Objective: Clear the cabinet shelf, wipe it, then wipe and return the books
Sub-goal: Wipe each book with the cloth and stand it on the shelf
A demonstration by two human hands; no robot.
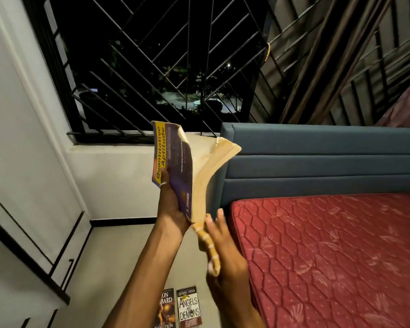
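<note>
Red quilted mattress (329, 252), blue padded headboard (322, 159), barred window (152, 67), brown curtain (341, 55)

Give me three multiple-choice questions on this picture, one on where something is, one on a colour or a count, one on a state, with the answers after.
1. Where do the two paperbacks lie?
A. on the mattress
B. on the floor
C. on the window sill

2. What colour is the mattress?
A. red
B. green
C. white

3. How is the purple book held?
A. shut flat on the floor
B. upright, pages fanned away from the cover
C. lying closed on the mattress

Answers:
1 B: they rest on the pale floor beside the bed.
2 A: its quilted top is red, against a blue headboard.
3 B: the left hand grips the cover while the right hand, holding an orange-and-white cloth, is at the pages' lower edge.
</note>
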